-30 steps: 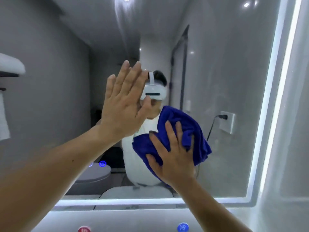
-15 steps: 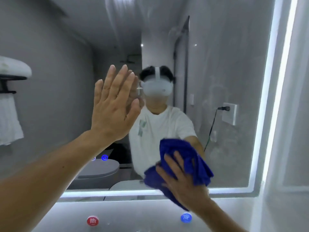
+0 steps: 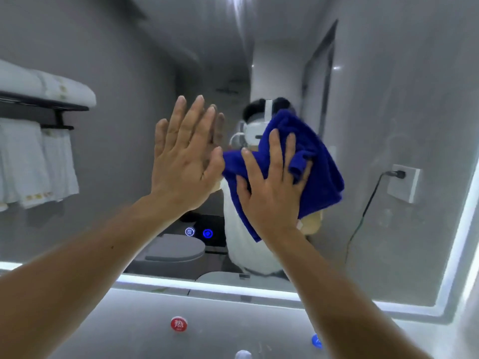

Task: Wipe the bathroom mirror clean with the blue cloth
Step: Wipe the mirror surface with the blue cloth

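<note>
The bathroom mirror (image 3: 388,99) fills most of the view, framed by a lit white strip along its bottom and right edges. My right hand (image 3: 272,187) presses the bunched blue cloth (image 3: 321,172) flat against the glass near the middle, fingers spread and straight over it. My left hand (image 3: 184,156) lies flat on the mirror just to the left, fingers straight and pointing up, its thumb close to the cloth's left edge. Faint streaks show on the glass at the right.
Reflected in the mirror are a rack with white towels (image 3: 31,156), a toilet (image 3: 171,250) and a wall socket with a plugged cable (image 3: 404,182). Two small lit touch icons (image 3: 198,232) sit on the glass. Below the mirror are a red knob (image 3: 178,324) and a blue knob (image 3: 316,341).
My right hand has carried the blue cloth from the mirror's lower edge up and left to beside my left hand. The left hand stays flat on the glass.
</note>
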The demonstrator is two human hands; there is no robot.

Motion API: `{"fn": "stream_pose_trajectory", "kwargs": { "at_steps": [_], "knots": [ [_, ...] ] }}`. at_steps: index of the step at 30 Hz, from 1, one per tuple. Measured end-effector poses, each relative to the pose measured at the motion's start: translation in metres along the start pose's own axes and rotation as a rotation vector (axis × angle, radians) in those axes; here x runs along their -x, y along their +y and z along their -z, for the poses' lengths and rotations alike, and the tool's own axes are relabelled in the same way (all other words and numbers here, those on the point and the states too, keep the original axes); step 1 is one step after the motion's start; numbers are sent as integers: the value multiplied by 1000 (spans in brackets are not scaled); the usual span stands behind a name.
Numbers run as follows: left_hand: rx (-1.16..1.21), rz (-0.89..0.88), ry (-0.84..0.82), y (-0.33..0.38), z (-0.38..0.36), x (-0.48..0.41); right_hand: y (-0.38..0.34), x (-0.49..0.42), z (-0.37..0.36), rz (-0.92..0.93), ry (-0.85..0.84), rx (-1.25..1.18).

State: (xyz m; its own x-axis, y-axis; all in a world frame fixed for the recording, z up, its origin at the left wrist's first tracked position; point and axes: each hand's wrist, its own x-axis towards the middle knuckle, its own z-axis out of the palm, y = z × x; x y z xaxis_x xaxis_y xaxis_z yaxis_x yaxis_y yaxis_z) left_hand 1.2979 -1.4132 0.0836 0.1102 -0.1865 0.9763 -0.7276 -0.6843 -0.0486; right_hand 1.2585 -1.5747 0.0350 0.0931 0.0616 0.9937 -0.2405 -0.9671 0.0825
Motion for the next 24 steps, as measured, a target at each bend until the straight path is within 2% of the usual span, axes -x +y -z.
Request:
{"fn": "stream_pose_trajectory", "kwargs": {
  "at_steps": [7, 11, 14, 18, 21, 24],
  "knots": [
    [15, -42, -18, 1, 1, 8, 35, 165, -1, 356, -201, 83],
    [21, -65, -13, 12, 2, 8, 75, 201, 20, 407, -369, 97],
    [-23, -113, 2, 29, -4, 9, 96, 163, 37, 288, -362, 60],
    [26, -169, 37, 55, -20, 5, 128, 51, 51, -160, -193, -62],
    [58, -174, 54, 78, -29, -1, 143, -8, 53, -194, -114, 10],
    [83, -187, 29, 98, -35, -2, 144, 7, 47, -147, -66, 34]
  ]
}}
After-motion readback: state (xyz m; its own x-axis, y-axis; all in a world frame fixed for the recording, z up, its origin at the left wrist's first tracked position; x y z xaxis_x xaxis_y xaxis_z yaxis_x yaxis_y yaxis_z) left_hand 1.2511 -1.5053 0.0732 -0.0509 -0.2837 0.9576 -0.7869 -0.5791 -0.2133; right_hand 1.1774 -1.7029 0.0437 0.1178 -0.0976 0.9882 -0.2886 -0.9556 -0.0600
